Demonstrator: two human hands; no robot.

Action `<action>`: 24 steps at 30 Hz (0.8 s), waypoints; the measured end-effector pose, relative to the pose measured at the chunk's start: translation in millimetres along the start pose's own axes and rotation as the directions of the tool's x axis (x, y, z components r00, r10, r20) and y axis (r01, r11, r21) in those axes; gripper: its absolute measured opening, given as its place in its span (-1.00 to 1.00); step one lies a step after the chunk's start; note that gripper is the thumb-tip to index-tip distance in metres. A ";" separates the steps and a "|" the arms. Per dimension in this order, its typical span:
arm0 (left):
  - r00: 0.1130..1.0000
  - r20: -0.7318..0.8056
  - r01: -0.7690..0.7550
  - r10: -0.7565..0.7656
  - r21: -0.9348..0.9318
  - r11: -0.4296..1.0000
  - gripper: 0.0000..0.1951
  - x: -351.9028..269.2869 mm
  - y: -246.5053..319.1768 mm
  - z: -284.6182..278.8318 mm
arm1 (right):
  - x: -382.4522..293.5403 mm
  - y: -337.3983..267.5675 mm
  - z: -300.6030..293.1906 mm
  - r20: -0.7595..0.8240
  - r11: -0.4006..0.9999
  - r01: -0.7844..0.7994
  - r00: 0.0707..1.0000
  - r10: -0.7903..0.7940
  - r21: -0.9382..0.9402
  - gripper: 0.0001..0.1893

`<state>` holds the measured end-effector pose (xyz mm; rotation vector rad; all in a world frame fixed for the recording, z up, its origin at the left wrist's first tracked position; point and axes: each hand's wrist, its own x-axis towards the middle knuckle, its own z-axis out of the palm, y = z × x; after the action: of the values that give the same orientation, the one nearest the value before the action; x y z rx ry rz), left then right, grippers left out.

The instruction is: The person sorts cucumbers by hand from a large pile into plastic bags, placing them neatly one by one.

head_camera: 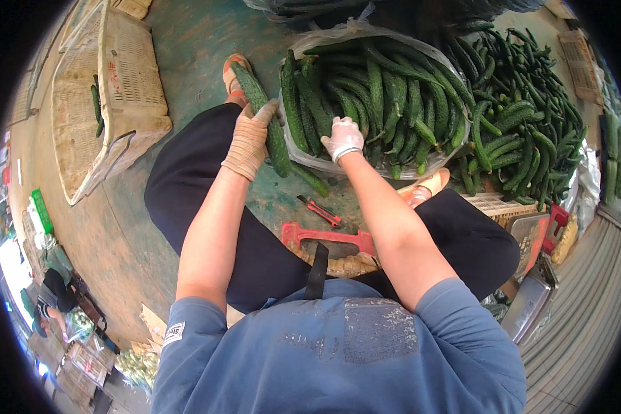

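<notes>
My left hand [251,133], in a striped knit glove, grips a long green cucumber [252,85] with the thumb across it. That cucumber slants over the floor beside a clear plastic bag [296,164]. Many cucumbers [375,90] lie packed in the wide-mouthed bag. My right hand [345,137], in a thin white glove, rests with bent fingers on the cucumbers at the bag's near side; whether it grips one is hidden. Another cucumber [310,179] lies on the floor below the bag. Nearer me is a red utility knife [321,211].
At left, a tipped white plastic crate [134,77] has a few cucumbers [97,106] inside. A large cucumber heap [522,114] spreads to the right. Between my legs sits a red plastic frame [331,235]. A metal-topped scale [530,300] is at lower right; another person [57,290] is at far left.
</notes>
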<state>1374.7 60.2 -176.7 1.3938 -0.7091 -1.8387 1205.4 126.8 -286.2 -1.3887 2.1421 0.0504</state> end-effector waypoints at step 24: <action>0.806 0.548 0.156 -0.224 0.168 0.973 -0.59 -26.0 -28.8 43.6 | -121.5 104.4 -123.0 0.203 0.027 -0.203 0.979 0.009 0.979 -0.70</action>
<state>1331.0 98.5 -172.4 1.0032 -1.0092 -2.4479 1097.5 233.9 -153.3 -0.2504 1.3874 -1.1148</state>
